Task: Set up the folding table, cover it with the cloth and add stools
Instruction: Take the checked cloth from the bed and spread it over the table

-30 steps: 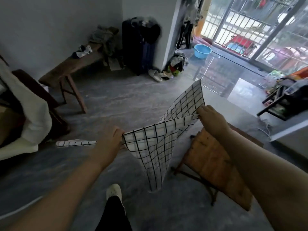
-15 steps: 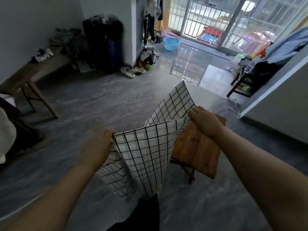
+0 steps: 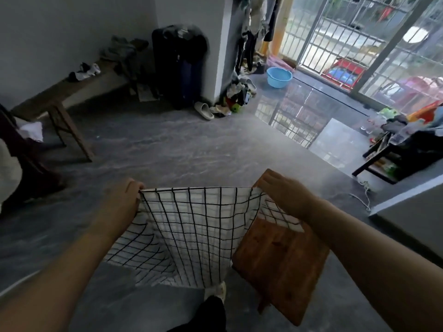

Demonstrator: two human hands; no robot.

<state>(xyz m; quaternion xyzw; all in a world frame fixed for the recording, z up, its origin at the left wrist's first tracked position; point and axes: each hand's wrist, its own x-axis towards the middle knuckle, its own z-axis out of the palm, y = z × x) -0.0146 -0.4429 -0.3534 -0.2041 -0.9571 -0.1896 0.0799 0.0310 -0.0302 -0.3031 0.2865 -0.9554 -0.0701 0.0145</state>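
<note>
A white cloth with a black grid point(image 3: 189, 231) hangs spread between my two hands, its top edge stretched level. My left hand point(image 3: 119, 202) grips its upper left corner and my right hand point(image 3: 280, 192) grips its upper right corner. Below and to the right stands the small wooden folding table point(image 3: 282, 264), its brown top partly covered by the cloth's right side. The cloth's lower part sags in front of my leg and shoe point(image 3: 217, 292).
A long wooden bench point(image 3: 64, 92) with clothes stands at the left wall, a dark suitcase point(image 3: 179, 65) by the pillar. Shoes point(image 3: 203, 110), a blue basin point(image 3: 279, 77) and a low black rack point(image 3: 402, 154) lie further off. A cord point(image 3: 364, 195) trails right.
The folded cloth has been pulled open: my hands moved apart and the top edge now runs straight between them. The view shifted, bringing the table closer beneath my right arm.
</note>
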